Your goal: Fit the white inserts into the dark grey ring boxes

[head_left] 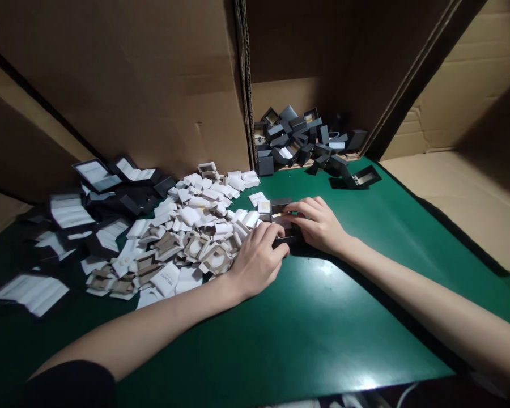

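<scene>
Green tabletop (246, 345): left hand (258, 258) and right hand (322, 224) grasp a box (287, 229), open upward, long axis forward.

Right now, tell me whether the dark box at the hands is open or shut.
Open: the dark box shows its walled, hollow inside.

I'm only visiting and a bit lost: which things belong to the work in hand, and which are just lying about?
In hand:
dark box
left hand, at its near edge
right hand, fingertips over it

Seemingly just lying about:
white pieces, piled beside the left hand
dark cases, far left
other boxes, heaped at the back
</scene>
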Demonstrator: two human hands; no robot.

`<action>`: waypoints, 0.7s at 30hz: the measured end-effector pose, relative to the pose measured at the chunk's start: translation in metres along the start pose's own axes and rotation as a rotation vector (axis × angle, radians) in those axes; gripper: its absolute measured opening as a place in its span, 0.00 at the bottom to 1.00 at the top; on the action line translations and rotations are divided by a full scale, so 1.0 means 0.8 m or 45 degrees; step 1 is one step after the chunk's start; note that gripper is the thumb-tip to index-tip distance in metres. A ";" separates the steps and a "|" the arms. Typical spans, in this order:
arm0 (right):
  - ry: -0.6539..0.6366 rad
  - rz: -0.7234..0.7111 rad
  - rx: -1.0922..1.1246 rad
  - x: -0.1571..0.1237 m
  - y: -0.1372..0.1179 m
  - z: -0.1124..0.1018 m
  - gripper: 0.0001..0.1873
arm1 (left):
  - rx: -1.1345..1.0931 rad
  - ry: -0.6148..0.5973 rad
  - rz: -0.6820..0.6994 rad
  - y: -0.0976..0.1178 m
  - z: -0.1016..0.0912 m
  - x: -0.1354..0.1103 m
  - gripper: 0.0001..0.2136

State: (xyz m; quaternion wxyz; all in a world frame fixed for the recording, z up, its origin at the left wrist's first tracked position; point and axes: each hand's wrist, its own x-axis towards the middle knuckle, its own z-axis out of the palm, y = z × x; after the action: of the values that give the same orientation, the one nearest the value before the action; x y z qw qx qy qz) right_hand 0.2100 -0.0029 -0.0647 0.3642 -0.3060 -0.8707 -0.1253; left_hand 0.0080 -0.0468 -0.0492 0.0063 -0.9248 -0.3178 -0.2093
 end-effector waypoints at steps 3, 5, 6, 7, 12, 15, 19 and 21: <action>-0.053 0.001 0.027 -0.001 0.001 0.002 0.14 | 0.084 -0.012 0.037 0.003 -0.001 -0.001 0.07; -0.075 0.000 0.025 -0.001 0.002 0.001 0.15 | 0.093 -0.008 0.064 0.003 -0.001 -0.001 0.06; -0.081 0.002 0.013 0.000 0.002 0.001 0.16 | 0.091 -0.006 0.078 0.003 -0.001 0.000 0.07; -0.081 0.005 -0.007 0.000 0.002 0.001 0.16 | 0.087 -0.005 0.091 0.003 -0.001 0.000 0.07; -0.048 -0.060 -0.100 -0.001 0.001 -0.002 0.14 | 0.083 -0.016 0.113 0.000 0.002 0.000 0.07; -0.082 -0.107 -0.055 0.001 -0.001 -0.003 0.15 | 0.082 -0.039 0.102 0.000 0.002 0.000 0.07; -0.163 -0.093 -0.024 0.003 -0.003 -0.005 0.17 | 0.072 -0.057 0.093 0.000 0.002 0.001 0.07; -0.180 -0.101 -0.046 0.004 -0.003 -0.005 0.16 | 0.082 -0.048 0.101 0.000 0.002 0.001 0.07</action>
State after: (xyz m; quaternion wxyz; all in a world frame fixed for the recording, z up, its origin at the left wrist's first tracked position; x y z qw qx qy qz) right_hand 0.2091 -0.0051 -0.0595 0.2909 -0.2859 -0.9032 -0.1335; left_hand 0.0092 -0.0465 -0.0503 0.0382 -0.9398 -0.2874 -0.1810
